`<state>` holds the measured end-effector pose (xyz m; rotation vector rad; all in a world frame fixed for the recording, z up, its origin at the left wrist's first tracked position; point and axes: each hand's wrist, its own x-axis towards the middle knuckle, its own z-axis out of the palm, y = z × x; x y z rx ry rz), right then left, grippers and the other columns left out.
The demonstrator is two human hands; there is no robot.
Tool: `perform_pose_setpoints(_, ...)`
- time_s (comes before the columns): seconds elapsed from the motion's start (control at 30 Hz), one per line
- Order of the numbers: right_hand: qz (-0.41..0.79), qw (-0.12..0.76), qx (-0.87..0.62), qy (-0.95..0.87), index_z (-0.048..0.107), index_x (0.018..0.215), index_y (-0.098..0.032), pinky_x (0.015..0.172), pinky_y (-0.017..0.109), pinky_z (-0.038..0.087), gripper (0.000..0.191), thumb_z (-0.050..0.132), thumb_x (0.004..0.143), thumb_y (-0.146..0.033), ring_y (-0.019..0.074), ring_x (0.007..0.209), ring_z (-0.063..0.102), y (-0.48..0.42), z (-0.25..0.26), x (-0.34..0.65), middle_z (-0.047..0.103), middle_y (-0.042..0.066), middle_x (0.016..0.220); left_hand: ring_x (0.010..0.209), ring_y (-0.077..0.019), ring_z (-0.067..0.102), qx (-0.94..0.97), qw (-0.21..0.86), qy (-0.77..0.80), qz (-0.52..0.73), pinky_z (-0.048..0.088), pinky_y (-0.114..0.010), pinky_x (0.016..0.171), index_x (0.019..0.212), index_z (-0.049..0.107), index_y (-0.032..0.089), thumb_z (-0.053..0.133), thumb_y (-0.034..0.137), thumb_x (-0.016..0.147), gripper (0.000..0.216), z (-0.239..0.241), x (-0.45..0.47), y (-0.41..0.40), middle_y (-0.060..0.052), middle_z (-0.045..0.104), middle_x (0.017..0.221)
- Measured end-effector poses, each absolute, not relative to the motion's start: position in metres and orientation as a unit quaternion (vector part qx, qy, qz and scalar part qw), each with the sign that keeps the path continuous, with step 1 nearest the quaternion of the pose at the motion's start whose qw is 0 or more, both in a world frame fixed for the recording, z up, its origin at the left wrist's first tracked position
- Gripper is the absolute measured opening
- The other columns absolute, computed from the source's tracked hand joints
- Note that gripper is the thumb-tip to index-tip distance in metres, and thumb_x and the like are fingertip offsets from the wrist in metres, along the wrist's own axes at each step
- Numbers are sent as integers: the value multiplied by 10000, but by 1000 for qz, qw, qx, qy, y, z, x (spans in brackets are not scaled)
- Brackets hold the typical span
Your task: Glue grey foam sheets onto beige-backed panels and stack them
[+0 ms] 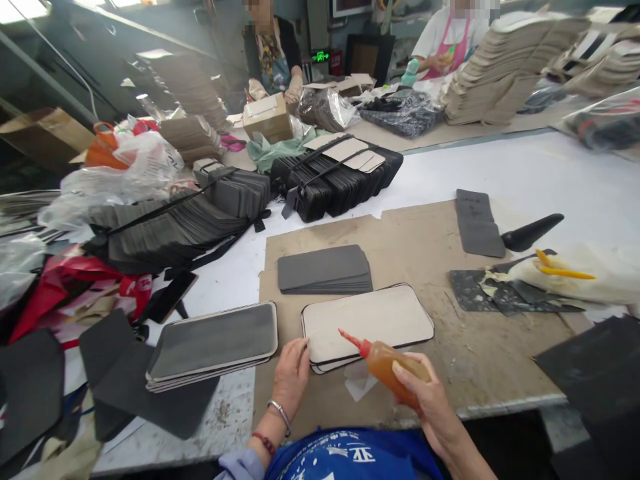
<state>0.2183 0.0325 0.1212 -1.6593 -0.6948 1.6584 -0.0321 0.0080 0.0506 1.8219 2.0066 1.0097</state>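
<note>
My right hand (pixel 425 393) is wrapped round a squeeze bottle (pixel 395 373) of amber liquid, tilted so that its red nozzle points left over a beige panel (pixel 365 320). The panel is rectangular with rounded corners and a dark rim, and lies on similar panels. At its left edge my left hand (pixel 293 370) is closed, thumb and fingers pinched on the panel's corner. Left of this hand is a stack of grey panels with pale rims (pixel 215 340). Just behind the beige panel lie several plain dark grey sheets (pixel 323 267), slightly fanned.
Brown cardboard (pixel 415 233) covers the work surface. At right are a black-handled tool (pixel 533 232), a grey piece (pixel 475 217) and a white bag (pixel 595 273) with yellow sticks. Strapped black bundles (pixel 340 177) stand behind. Two people work across the table.
</note>
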Motion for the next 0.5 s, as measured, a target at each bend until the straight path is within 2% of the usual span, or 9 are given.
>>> perform_pose_setpoints(0.13,472,308,-693,-450,494,891,-201,713,351,468,426,670,603,-462,204,778,575,38,107,215,590,20,830,792,-182,605,550,155,743,348,548,-347,702,1007,565,170,490,230,803,225,46,-27,22,-68,590,885)
perform_pose_setpoints(0.27,361,321,-678,-555,519,865,-216,766,362,461,314,621,641,-411,207,844,553,40,100,208,539,30,882,732,-189,577,526,144,765,343,533,-389,697,976,563,166,547,235,738,249,38,-25,32,-46,537,829)
perform_pose_setpoints(0.37,332,311,-694,-558,533,860,-216,775,369,458,339,621,631,-451,209,835,549,44,101,226,534,33,873,702,-189,553,509,151,774,343,522,-406,696,967,554,164,546,235,723,254,35,-24,34,-38,506,811)
perform_pose_setpoints(0.5,285,297,-777,-477,535,880,-207,789,397,439,506,630,555,-584,228,831,540,50,103,281,550,37,871,778,-204,543,478,195,792,327,499,-422,759,957,541,162,536,234,713,254,36,-21,35,-50,491,864)
